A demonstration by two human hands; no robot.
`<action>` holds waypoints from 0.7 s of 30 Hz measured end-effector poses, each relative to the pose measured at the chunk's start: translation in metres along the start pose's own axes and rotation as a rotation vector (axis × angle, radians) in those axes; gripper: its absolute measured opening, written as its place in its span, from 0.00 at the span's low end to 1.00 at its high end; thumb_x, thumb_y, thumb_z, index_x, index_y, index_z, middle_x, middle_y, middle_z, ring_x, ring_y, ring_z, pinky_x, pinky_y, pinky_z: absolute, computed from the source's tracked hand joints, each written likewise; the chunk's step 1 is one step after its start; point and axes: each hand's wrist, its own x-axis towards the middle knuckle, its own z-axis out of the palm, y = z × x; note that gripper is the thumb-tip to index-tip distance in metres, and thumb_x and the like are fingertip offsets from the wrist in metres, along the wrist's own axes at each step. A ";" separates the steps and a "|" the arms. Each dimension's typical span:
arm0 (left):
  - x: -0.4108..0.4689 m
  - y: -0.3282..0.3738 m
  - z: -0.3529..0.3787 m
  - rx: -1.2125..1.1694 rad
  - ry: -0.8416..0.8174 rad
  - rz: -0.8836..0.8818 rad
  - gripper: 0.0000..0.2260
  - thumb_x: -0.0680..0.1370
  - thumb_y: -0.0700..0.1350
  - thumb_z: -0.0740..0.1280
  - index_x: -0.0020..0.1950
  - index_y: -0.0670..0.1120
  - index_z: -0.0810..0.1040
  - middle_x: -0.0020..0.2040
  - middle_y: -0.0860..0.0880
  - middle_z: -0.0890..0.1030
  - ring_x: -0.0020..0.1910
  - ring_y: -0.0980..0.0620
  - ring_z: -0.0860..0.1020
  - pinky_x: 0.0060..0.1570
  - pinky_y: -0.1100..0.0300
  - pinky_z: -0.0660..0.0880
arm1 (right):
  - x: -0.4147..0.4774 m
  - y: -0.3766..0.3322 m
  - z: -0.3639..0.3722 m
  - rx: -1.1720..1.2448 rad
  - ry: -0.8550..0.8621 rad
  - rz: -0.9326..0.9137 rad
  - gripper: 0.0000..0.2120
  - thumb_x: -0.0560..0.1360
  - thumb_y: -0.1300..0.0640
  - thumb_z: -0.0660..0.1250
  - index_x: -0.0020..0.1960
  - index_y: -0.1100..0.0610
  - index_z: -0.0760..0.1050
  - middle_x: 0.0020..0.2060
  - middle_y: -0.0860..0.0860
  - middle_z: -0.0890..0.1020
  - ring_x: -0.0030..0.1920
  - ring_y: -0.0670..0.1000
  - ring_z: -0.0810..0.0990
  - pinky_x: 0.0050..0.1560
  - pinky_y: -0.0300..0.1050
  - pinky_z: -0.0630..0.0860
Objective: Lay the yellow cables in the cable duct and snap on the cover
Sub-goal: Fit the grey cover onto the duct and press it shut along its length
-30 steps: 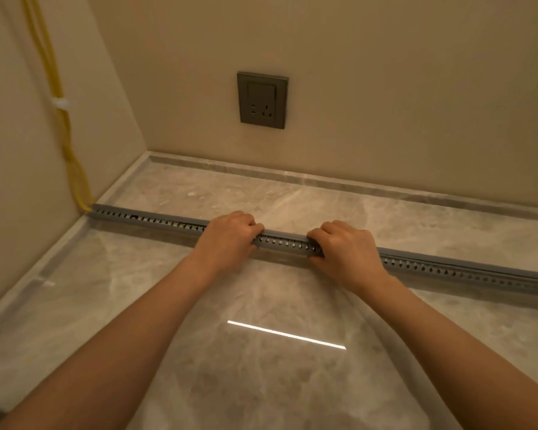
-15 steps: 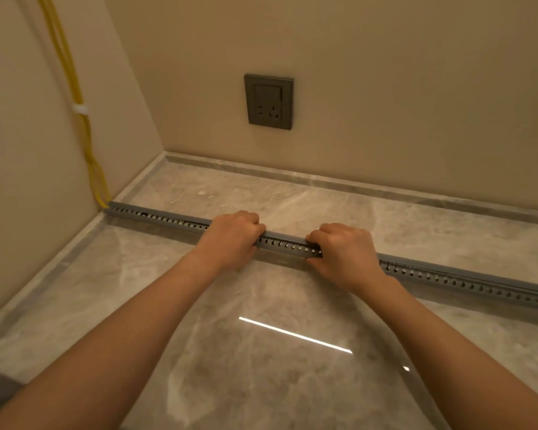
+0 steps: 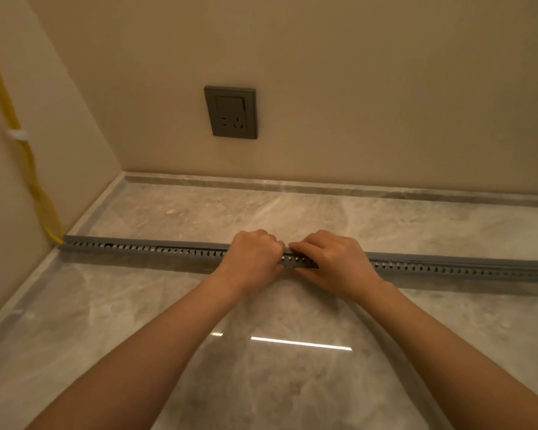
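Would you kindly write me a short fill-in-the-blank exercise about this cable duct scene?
The left hand and right hand grip the duct, which is ____ in colour.
The cables entering the duct's left end are ____.
The socket is mounted on the ____.
Missing words: grey, yellow, wall.

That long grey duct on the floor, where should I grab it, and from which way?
Probably from above, near the middle of the cable duct, fingers curled over its top, as the left hand and right hand grip it. It is long, thin and flat on the floor, so nothing fits underneath, and its left end meets the wall by the yellow cables.
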 end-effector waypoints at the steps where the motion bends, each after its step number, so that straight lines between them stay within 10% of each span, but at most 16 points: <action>1: 0.000 -0.001 0.000 -0.001 0.001 0.013 0.13 0.77 0.53 0.58 0.51 0.46 0.75 0.51 0.47 0.80 0.51 0.46 0.76 0.37 0.56 0.61 | -0.004 0.002 -0.001 0.004 0.003 -0.015 0.16 0.65 0.54 0.77 0.50 0.59 0.81 0.39 0.54 0.83 0.37 0.55 0.81 0.27 0.46 0.77; 21: -0.008 -0.009 0.008 -0.117 0.073 -0.020 0.14 0.75 0.54 0.61 0.51 0.47 0.77 0.47 0.49 0.81 0.49 0.49 0.76 0.37 0.59 0.62 | -0.021 0.023 -0.021 -0.064 -0.028 0.134 0.14 0.59 0.54 0.79 0.42 0.56 0.81 0.32 0.50 0.82 0.33 0.53 0.79 0.26 0.41 0.71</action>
